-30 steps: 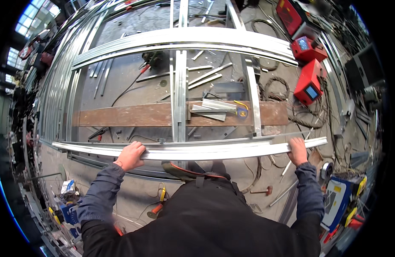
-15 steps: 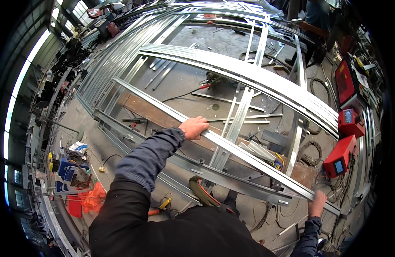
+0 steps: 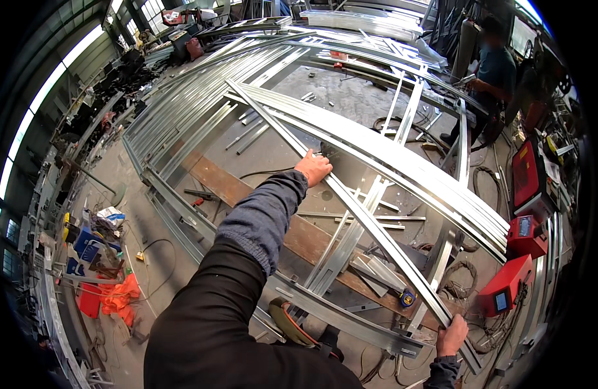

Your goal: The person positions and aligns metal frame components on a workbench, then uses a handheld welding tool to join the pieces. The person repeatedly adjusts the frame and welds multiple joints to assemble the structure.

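Observation:
A long silvery metal channel (image 3: pixel 370 223) slants across the middle, from the far left down to the near right. My left hand (image 3: pixel 313 167) is closed round its middle stretch, arm reaching forward. Lower right, my right hand (image 3: pixel 452 336) grips the channel close to its near end. The channel's far end lies at or over the left end of a bundle of similar bright channels (image 3: pixel 377 139); whether they touch I cannot tell. Beneath it runs a welded metal frame (image 3: pixel 344 321) with a rusty brown plank (image 3: pixel 312 238) lying across. A blue tape measure (image 3: pixel 407 298) rests near the short offcuts (image 3: pixel 380 275).
Two red boxes with small screens, one (image 3: pixel 505 285) nearer, stand at the right beside coiled cables (image 3: pixel 460 279). Parallel metal profiles (image 3: pixel 202 97) cover the far left. Another person (image 3: pixel 495 71) stands at the far right. An orange cloth (image 3: pixel 120 298) and blue box (image 3: pixel 85 245) sit at left.
The channel has moved forward, its far end swinging away toward the bundle. My left hand has gone forward and right with it; my right hand has come slightly nearer and left.

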Demonstrator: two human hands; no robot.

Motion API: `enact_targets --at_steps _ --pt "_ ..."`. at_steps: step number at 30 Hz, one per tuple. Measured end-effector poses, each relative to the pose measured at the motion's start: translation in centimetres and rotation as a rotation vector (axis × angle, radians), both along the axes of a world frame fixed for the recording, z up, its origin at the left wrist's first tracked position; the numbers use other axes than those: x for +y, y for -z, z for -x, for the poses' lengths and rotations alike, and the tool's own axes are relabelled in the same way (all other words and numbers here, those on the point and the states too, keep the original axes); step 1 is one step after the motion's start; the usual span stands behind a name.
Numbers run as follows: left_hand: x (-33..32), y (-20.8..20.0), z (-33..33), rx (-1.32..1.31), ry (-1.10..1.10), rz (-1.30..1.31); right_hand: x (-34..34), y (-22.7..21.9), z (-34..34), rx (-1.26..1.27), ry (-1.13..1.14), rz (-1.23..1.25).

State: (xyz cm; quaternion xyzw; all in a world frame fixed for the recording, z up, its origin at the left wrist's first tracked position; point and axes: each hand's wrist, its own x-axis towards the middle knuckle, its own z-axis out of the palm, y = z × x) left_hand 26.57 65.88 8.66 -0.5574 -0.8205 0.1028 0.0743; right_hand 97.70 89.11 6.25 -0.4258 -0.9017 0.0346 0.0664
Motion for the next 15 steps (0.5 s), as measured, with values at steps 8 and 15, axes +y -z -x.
enact_targets --at_steps 8,15 --pt "-0.3 -2.7 -1.7 -0.165 0.020 -0.242 4.5 1.9 11.0 0.010 0.025 -0.078" --pt "-21.2 -3.9 -18.3 -0.400 -0.285 -0.453 20.2 8.0 20.9 -0.021 -0.118 -0.157"
